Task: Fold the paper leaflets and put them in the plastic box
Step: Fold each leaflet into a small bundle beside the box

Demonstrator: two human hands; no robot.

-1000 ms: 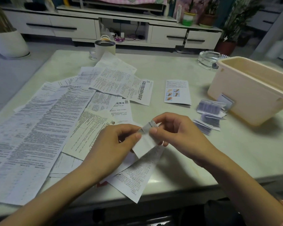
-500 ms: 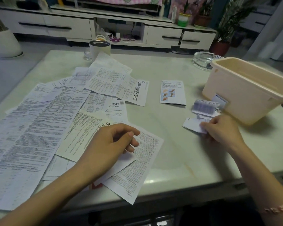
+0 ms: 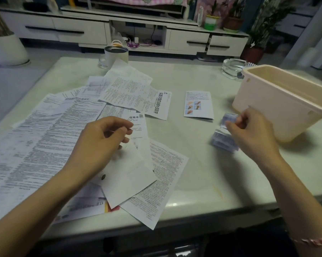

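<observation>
Here, the right hand [image 3: 249, 134] sits close to the near wall of the beige rectangular plastic box [image 3: 286, 101], which stands open on the right side of the pale glossy stone table [image 3: 202, 164]. Its thumb and fingers pinch a small folded white-and-blue paper leaflet [image 3: 229, 118], blurred, held beside the box and outside it. Just below that hand a little pile of folded leaflets [image 3: 222, 140] lies on the table, partly hidden by the hand. The left hand [image 3: 102, 145] hangs over the spread of unfolded printed white paper leaflets [image 3: 45, 138] that covers the left half of the table; its fingers are loosely curled with the thumb near the forefinger, and nothing shows between them. A blank white sheet [image 3: 128, 180] lies under that hand, on top of other sheets. Apart from the spread, a leaflet with small colour pictures [image 3: 198, 105] lies flat between the two hands' areas. At the far edge stand a white cylindrical mug [image 3: 116, 54] and a clear glass ashtray [image 3: 232, 67]. A pink braided bracelet [image 3: 312, 240] circles the right wrist.
</observation>
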